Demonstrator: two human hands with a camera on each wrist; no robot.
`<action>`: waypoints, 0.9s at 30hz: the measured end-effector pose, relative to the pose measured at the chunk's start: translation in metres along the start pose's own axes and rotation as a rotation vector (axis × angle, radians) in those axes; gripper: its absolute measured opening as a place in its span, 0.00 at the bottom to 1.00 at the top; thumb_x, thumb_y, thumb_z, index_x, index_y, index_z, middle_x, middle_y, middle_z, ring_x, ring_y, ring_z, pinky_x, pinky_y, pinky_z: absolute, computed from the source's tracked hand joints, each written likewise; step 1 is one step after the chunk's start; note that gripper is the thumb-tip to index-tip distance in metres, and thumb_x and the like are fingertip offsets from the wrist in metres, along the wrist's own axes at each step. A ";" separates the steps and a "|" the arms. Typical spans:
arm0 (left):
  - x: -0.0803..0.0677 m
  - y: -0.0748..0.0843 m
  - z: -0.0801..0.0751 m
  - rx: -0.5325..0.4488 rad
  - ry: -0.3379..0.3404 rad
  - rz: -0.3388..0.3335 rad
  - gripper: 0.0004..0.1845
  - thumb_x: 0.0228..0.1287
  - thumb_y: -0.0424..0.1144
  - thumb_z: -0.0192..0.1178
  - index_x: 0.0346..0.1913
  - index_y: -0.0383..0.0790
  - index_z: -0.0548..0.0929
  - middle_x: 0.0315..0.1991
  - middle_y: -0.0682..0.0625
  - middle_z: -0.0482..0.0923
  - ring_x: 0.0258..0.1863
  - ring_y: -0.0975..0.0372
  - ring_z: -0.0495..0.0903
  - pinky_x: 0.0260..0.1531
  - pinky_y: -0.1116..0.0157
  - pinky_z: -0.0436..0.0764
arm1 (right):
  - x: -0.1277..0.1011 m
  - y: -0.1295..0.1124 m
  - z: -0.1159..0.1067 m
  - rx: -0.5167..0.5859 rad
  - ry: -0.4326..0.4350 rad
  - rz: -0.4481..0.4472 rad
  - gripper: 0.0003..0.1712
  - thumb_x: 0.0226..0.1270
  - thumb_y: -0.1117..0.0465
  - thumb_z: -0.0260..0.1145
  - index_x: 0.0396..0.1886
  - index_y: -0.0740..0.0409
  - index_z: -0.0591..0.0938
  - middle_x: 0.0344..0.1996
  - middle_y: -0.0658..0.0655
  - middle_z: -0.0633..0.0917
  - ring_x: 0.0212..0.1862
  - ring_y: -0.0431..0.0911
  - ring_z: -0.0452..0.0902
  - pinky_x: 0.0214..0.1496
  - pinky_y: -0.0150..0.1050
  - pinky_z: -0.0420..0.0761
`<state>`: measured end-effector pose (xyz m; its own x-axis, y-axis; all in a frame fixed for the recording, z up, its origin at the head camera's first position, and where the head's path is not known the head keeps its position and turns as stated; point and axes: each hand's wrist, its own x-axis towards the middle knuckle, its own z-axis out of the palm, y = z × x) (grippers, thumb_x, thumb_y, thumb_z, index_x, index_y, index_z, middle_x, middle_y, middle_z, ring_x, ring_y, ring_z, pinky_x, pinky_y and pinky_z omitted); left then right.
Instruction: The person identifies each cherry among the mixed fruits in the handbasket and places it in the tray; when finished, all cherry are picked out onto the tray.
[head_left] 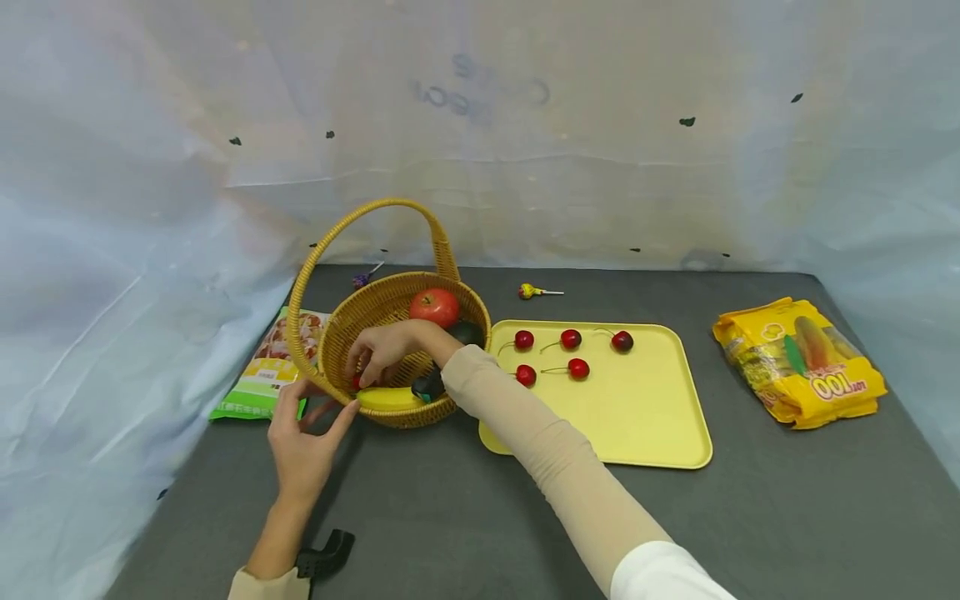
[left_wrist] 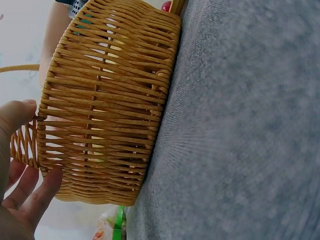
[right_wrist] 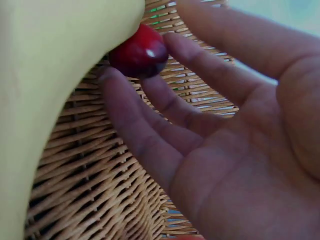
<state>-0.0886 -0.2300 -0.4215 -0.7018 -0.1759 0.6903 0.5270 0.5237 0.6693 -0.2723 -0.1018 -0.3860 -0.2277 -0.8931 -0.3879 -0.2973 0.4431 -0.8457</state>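
Note:
A yellow wicker basket with an arched handle holds a red apple, a dark rounded thing and a banana. My left hand grips its near-left rim at the handle's foot; in the left wrist view the thumb is on one side of the handle, the fingers on the other. Inside the basket, my right hand has its fingers curled around a dark red cherry, close against the banana. On the yellow tray lie several stemmed cherries.
Left of the basket lies a green and white food packet. Behind are a purple-wrapped lollipop and a yellow one. A yellow bag lies at the right. Plastic sheeting hangs behind the dark grey table.

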 end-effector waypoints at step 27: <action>-0.001 0.001 0.002 -0.038 0.021 0.014 0.34 0.39 0.10 0.71 0.57 0.22 0.78 0.43 0.44 0.75 0.46 0.63 0.76 0.44 0.72 0.85 | -0.187 0.056 -0.024 -0.026 0.527 -0.392 0.14 0.71 0.69 0.64 0.54 0.67 0.82 0.45 0.64 0.83 0.38 0.58 0.77 0.42 0.46 0.83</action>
<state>-0.0886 -0.2278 -0.4222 -0.6842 -0.1858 0.7052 0.5550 0.4946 0.6688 -0.2684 0.0921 -0.3514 -0.5199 -0.8340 0.1847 -0.4713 0.0998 -0.8763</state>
